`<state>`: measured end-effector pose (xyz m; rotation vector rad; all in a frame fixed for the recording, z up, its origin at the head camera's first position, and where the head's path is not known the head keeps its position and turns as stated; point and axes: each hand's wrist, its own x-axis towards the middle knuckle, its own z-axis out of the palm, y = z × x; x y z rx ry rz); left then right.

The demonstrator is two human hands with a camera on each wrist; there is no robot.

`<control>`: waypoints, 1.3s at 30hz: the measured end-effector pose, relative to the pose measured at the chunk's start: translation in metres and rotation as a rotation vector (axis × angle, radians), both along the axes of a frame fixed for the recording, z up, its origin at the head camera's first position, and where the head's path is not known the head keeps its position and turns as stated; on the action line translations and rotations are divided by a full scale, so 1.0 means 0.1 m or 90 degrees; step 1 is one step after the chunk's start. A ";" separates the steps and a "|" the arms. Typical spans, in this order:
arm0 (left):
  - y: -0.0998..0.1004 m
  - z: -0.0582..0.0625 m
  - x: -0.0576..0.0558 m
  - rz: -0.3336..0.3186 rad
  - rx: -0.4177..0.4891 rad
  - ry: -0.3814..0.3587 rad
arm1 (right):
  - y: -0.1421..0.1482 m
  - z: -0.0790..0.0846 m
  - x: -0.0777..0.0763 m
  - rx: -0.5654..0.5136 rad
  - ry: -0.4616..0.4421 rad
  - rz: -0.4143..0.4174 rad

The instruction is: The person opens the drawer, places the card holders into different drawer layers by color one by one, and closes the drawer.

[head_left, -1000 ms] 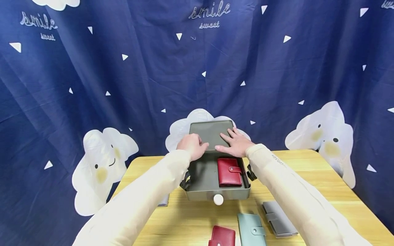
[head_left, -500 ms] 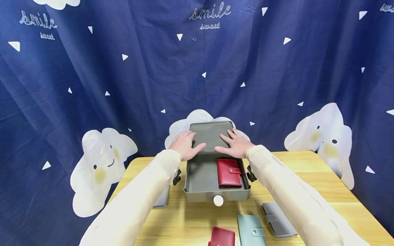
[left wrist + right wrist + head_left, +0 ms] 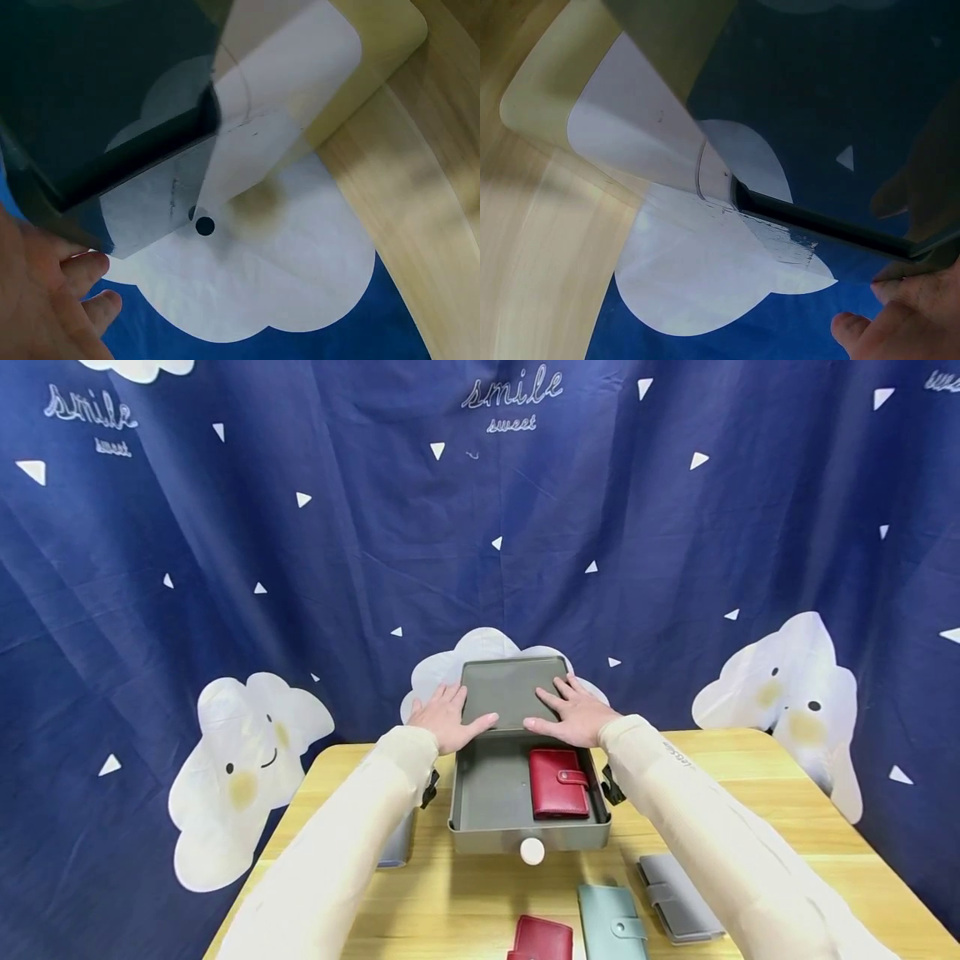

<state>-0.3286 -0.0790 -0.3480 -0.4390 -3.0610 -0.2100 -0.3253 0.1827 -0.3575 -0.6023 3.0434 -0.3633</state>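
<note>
A grey box with a white round knob on its front stands on the table, its inside showing. Behind that inside is a flat grey panel with a thin rim. My left hand is at the panel's left edge, fingers straight, thumb pointing inward. At the right edge my right hand has its fingers spread over the panel. Inside the box, on the right, lies a red wallet with a snap strap. Both wrist views show fingertips right at the box's shiny side.
On the wooden table, in front of the box, lie another red wallet, a light green wallet and a grey wallet. A bluish-grey item is partly hidden by the left sleeve. A blue curtain hangs behind.
My left hand has moved left, off the panel's lower left part to its left edge, and its fingers have straightened. The right hand has stayed on the panel's right edge.
</note>
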 end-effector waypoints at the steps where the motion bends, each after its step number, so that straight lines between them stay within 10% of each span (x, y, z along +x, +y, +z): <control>1: 0.00 -0.01 0.00 0.003 -0.002 -0.005 | 0.00 0.00 0.00 -0.001 0.001 0.003; 39: 0.04 -0.05 -0.06 0.019 -0.044 -0.062 | 0.15 0.21 0.21 -0.079 -0.040 0.041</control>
